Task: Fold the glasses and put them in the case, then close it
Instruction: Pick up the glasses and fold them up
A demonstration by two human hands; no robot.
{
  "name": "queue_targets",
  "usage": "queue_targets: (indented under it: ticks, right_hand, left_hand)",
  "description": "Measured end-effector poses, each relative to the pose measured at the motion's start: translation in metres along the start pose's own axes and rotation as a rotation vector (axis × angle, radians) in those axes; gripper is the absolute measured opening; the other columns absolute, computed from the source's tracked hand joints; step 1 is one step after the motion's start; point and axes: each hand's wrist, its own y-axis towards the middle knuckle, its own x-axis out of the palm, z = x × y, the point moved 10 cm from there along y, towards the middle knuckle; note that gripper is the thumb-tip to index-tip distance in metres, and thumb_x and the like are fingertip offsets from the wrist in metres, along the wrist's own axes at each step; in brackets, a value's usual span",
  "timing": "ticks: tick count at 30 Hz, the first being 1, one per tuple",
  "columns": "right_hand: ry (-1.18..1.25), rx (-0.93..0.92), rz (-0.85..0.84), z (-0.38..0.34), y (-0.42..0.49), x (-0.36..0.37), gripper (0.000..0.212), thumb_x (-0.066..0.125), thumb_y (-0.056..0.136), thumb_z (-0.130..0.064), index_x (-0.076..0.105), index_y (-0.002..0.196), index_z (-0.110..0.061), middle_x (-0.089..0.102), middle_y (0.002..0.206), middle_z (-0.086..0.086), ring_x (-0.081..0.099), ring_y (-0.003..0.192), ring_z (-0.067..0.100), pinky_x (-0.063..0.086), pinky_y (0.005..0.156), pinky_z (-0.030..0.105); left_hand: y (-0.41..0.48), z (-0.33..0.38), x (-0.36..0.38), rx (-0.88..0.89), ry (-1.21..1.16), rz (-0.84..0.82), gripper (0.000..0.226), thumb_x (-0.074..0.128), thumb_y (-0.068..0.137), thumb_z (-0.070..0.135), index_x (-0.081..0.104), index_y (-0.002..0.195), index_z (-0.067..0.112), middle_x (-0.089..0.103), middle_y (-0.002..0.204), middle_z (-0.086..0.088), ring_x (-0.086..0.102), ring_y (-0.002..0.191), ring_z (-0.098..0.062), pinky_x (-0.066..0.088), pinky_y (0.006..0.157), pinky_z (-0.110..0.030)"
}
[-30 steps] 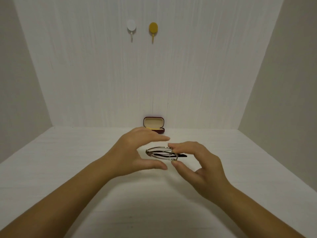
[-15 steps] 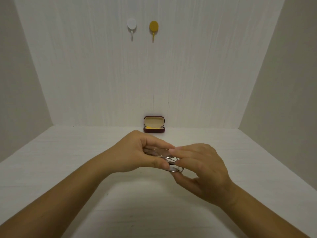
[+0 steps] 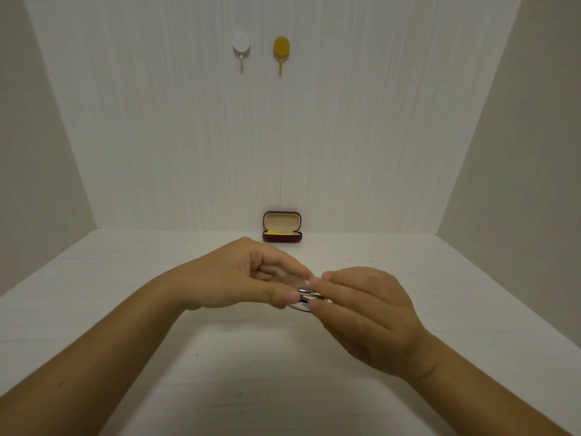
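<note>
The glasses [image 3: 304, 294], thin metal frame, are held above the white table between both hands, mostly hidden by fingers. My left hand [image 3: 248, 276] pinches their left side between thumb and fingers. My right hand [image 3: 361, 313] grips their right side, fingers curled over the frame. A dark red case [image 3: 282, 238] stands open against the back wall, beyond the hands, with a beige lining and a yellow cloth inside.
The white table [image 3: 125, 278] is boxed in by a white back wall and side walls left and right. A white hook [image 3: 241, 47] and a yellow hook [image 3: 281, 48] hang high on the back wall.
Both hands have closed in over the glasses, which showed plainly between open fingers a second ago. The hands now meet and cover most of the frame.
</note>
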Motion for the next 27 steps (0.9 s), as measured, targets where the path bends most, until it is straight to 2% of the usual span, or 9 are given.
queue_targets:
  ticks: [3,6,9,12,15,18,21,24,27]
  right_hand:
    - [-0.033,0.024,-0.001,0.005,-0.001,0.001,0.025,0.069,0.081,-0.012,0.060,0.104,-0.013,0.073,0.098,0.005,0.064,0.097,0.017,0.052,0.088,0.029]
    - [-0.073,0.115,-0.006,0.017,-0.002,0.002,0.037,0.073,0.078,-0.016,0.056,0.111,-0.013,0.064,0.109,-0.001,0.061,0.104,0.016,0.047,0.094,0.027]
    - [-0.115,0.271,-0.046,0.035,-0.009,0.005,0.041,0.069,0.081,-0.028,0.053,0.116,-0.014,0.060,0.116,-0.001,0.057,0.107,0.015,0.042,0.093,0.027]
    - [-0.053,0.468,-0.096,0.057,-0.021,0.011,0.047,0.065,0.079,-0.038,0.049,0.119,-0.019,0.057,0.119,-0.011,0.054,0.105,0.012,0.037,0.091,0.023]
    - [0.072,0.566,-0.111,0.067,-0.028,0.016,0.050,0.065,0.077,-0.045,0.051,0.119,-0.023,0.056,0.109,-0.018,0.054,0.097,0.009,0.040,0.087,0.024]
    - [0.096,0.507,-0.094,0.063,-0.025,0.014,0.039,0.064,0.081,-0.044,0.058,0.113,-0.022,0.063,0.101,-0.012,0.058,0.092,0.011,0.043,0.081,0.030]
    - [0.085,0.358,-0.122,0.051,-0.019,0.015,0.040,0.060,0.083,-0.049,0.062,0.109,-0.019,0.070,0.103,-0.004,0.063,0.092,0.014,0.045,0.080,0.031]
    - [0.162,0.366,-0.127,0.051,-0.014,0.012,0.053,0.065,0.074,-0.055,0.062,0.109,-0.016,0.067,0.105,-0.005,0.061,0.094,0.013,0.044,0.083,0.029]
    - [0.183,0.365,-0.088,0.051,-0.010,0.006,0.045,0.072,0.071,-0.046,0.065,0.103,-0.016,0.067,0.102,-0.004,0.061,0.092,0.011,0.046,0.082,0.029]
  left_hand:
    - [0.000,0.006,-0.005,0.027,0.070,0.055,0.034,0.076,0.070,0.016,0.068,0.103,0.020,0.075,0.101,-0.003,0.069,0.095,-0.016,0.054,0.084,-0.027]
    - [0.000,0.013,-0.012,0.051,0.201,0.158,0.040,0.077,0.060,0.033,0.069,0.099,0.032,0.074,0.099,0.012,0.068,0.092,-0.004,0.053,0.084,-0.022]
    - [-0.001,0.020,-0.012,0.094,0.299,0.238,0.039,0.081,0.063,0.026,0.067,0.098,0.038,0.067,0.102,0.025,0.064,0.091,0.005,0.050,0.079,-0.012]
    - [-0.002,0.024,-0.015,0.138,0.363,0.308,0.042,0.080,0.065,0.024,0.065,0.101,0.039,0.066,0.102,0.024,0.063,0.093,0.006,0.048,0.082,-0.009]
    - [-0.001,0.017,-0.017,0.117,0.329,0.335,0.042,0.080,0.066,0.023,0.066,0.102,0.037,0.070,0.101,0.018,0.064,0.095,0.005,0.048,0.087,-0.013]
    - [0.004,0.005,-0.012,0.053,0.278,0.279,0.039,0.080,0.066,0.021,0.067,0.101,0.034,0.071,0.102,0.016,0.065,0.094,0.004,0.049,0.085,-0.013]
    - [0.008,-0.009,-0.007,-0.021,0.102,0.195,0.039,0.079,0.064,0.026,0.069,0.102,0.027,0.076,0.098,0.003,0.069,0.093,-0.009,0.051,0.090,-0.028]
    - [0.010,-0.016,-0.001,-0.051,-0.027,0.133,0.041,0.079,0.065,0.032,0.069,0.103,0.021,0.076,0.098,-0.005,0.071,0.092,-0.022,0.052,0.092,-0.036]
    - [0.012,-0.015,0.008,-0.035,-0.123,0.062,0.049,0.078,0.060,0.043,0.070,0.103,0.021,0.075,0.100,-0.006,0.070,0.093,-0.029,0.055,0.087,-0.034]
